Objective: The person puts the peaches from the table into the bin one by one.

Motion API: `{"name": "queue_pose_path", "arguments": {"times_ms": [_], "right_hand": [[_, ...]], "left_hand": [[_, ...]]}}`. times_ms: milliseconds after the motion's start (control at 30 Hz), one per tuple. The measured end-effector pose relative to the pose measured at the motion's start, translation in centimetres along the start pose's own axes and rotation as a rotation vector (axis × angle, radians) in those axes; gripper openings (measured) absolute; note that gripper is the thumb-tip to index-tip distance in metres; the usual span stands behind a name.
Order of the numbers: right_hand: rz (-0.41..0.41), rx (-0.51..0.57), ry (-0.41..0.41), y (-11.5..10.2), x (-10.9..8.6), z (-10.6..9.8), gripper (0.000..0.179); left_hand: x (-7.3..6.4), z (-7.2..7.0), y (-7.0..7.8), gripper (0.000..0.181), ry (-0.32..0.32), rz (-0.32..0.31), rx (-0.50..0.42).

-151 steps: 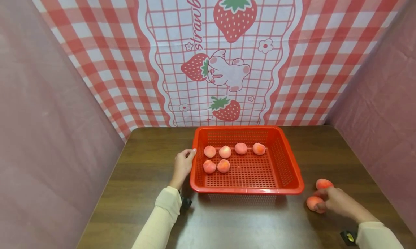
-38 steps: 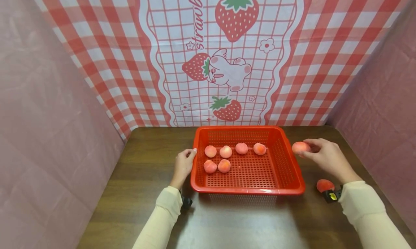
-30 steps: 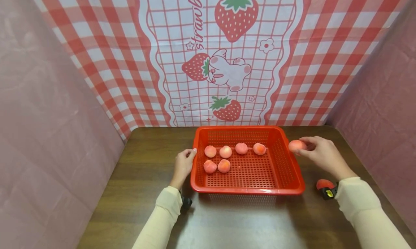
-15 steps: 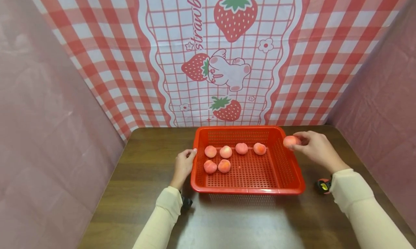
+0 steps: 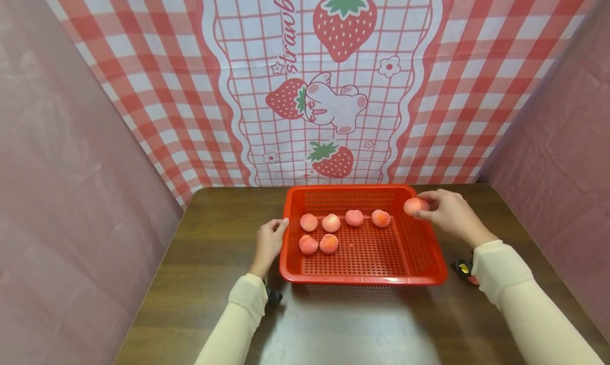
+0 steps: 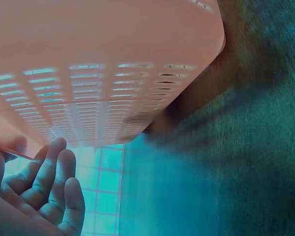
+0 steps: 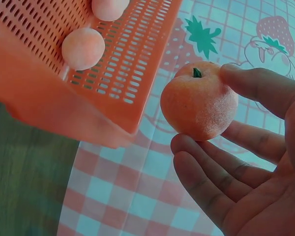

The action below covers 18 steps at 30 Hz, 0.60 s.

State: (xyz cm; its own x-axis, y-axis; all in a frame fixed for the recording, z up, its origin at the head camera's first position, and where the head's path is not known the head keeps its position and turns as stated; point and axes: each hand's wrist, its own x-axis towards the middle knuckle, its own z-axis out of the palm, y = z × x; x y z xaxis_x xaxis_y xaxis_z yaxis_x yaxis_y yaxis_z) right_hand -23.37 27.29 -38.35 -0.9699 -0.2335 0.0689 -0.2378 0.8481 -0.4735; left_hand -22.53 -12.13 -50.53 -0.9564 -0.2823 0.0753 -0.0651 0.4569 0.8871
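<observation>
My right hand (image 5: pixel 450 212) pinches a peach (image 5: pixel 414 206) between thumb and fingers, over the right rim of a red plastic basket (image 5: pixel 362 279). A small green stem tip shows on this peach (image 7: pixel 199 101) in the right wrist view. On the basket's left side, my left hand (image 5: pixel 269 243) grips the rim; the left wrist view has its fingers (image 6: pixel 64 169) under the edge, beside the slotted wall. Several peaches lie on the basket floor, such as the right-hand peach (image 5: pixel 380 218) of the back row and a front-row peach (image 5: pixel 329 243).
The basket stands on a brown wooden table (image 5: pixel 214 301). Another peach (image 5: pixel 473 280) lies on the table at right, mostly hidden by the black wrist camera (image 5: pixel 461 268). Behind hangs a strawberry-print cloth (image 5: pixel 333 105); pink curtains (image 5: pixel 71 195) flank the table.
My right hand picked up one of the two peaches on the table at right, then carried it up and leftward over the basket's right rim. My left hand stays on the left rim.
</observation>
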Motion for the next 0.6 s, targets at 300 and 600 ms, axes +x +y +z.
{"name": "queue_pose_path", "arguments": {"times_ms": [300,600], "right_hand": [[0.001,0.023,-0.045,-0.5,0.8,0.7,0.054],[-0.013,-0.010,-0.074,-1.1,1.6,1.9,0.054]], "left_hand": [[0.0,0.0,0.0,0.032,-0.010,-0.008,-0.006],[0.0,0.1,0.0,0.032,-0.004,-0.005,0.003]]}}
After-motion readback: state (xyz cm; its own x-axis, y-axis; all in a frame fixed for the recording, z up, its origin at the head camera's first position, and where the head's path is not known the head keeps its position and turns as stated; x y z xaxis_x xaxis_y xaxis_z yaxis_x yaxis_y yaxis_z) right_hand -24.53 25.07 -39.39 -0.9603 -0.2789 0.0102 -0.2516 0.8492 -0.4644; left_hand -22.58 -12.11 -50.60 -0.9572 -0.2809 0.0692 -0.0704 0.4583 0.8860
